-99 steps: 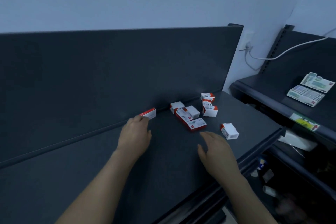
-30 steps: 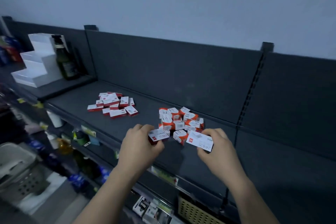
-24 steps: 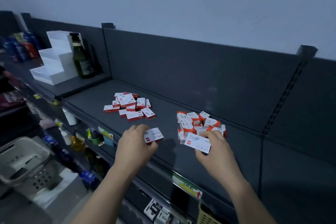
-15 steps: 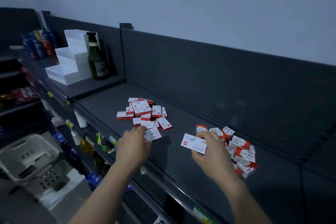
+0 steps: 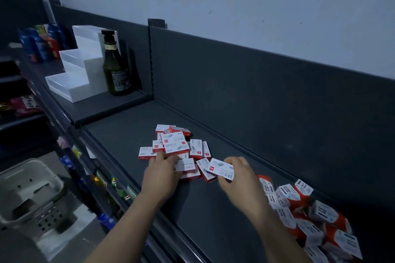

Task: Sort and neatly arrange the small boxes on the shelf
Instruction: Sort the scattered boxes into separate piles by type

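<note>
On the dark shelf lies a loose pile of flat red-and-white staple boxes. My left hand grips one flat white box at the pile's near edge. Just to the right, my right hand pinches another flat box over the pile's right side. A second heap of chunkier red-and-white paper clip boxes lies at the lower right, apart from both hands.
A white stepped display stand and a green bottle stand on the higher shelf section at left. Blue and red packets sit further left. A grey basket is below left. The shelf's back panel rises behind the piles.
The view swung from the shelf's right end to the left. Both hands carried their boxes left, past the paper clip heap, and now reach the staple box pile.
</note>
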